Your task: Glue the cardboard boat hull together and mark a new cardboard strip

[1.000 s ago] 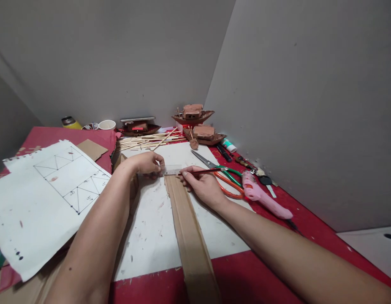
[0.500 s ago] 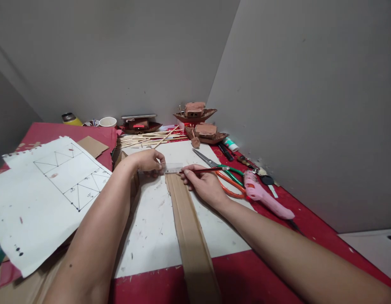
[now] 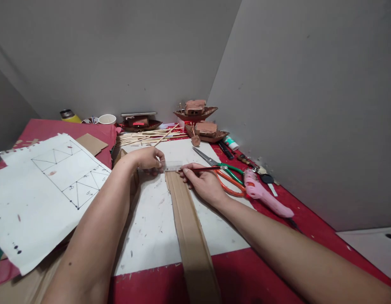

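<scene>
A long brown cardboard strip [image 3: 189, 228] lies lengthwise on a white board [image 3: 151, 232]. Across the strip's far end sits a small clear ruler [image 3: 172, 166]. My left hand [image 3: 147, 159] presses the ruler's left end with closed fingertips. My right hand [image 3: 203, 182] pinches a thin red pencil [image 3: 202, 169], its tip at the ruler's edge on the strip.
Green and orange scissors [image 3: 225, 175] and a pink glue gun [image 3: 265, 196] lie right of my right hand. A paper with a drawn truss [image 3: 46, 185] is at the left. Wooden sticks [image 3: 145, 137], small model boats [image 3: 200, 118], cups and a red tablecloth [image 3: 255, 274] fill the rest; walls close in.
Both hands stay on the ruler and strip; only the camera view has shifted slightly downward.
</scene>
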Available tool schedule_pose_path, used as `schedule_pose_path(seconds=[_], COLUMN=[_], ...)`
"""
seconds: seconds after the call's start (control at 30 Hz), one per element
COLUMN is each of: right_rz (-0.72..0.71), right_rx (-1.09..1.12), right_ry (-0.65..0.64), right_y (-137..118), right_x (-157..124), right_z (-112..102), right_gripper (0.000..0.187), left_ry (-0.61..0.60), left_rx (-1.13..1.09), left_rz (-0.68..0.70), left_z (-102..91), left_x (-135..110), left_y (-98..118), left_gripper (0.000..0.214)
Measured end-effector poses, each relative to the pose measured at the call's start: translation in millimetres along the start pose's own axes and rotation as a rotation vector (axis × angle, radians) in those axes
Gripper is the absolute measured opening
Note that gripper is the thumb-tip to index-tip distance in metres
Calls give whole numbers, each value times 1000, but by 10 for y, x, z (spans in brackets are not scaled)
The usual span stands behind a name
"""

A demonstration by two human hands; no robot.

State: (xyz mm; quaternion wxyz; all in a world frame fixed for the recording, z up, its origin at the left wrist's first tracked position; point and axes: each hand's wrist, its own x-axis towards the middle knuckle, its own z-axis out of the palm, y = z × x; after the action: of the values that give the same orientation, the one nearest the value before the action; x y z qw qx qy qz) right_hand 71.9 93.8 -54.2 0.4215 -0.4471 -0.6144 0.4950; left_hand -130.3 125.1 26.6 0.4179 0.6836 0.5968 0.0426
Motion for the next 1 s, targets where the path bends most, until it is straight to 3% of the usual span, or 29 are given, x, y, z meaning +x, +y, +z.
schedule_pose_path(seconds=[1.0], right_rz=[-10], right_rx=[-51], right_ry=[-9], right_y=[-16], right_x=[16], right_z=[-16], right_gripper=[21], left_ry=[16], left_rx=[27], left_rz=[4], left_z=[3], left_x=[8], left_y=[12], left_gripper=[9])
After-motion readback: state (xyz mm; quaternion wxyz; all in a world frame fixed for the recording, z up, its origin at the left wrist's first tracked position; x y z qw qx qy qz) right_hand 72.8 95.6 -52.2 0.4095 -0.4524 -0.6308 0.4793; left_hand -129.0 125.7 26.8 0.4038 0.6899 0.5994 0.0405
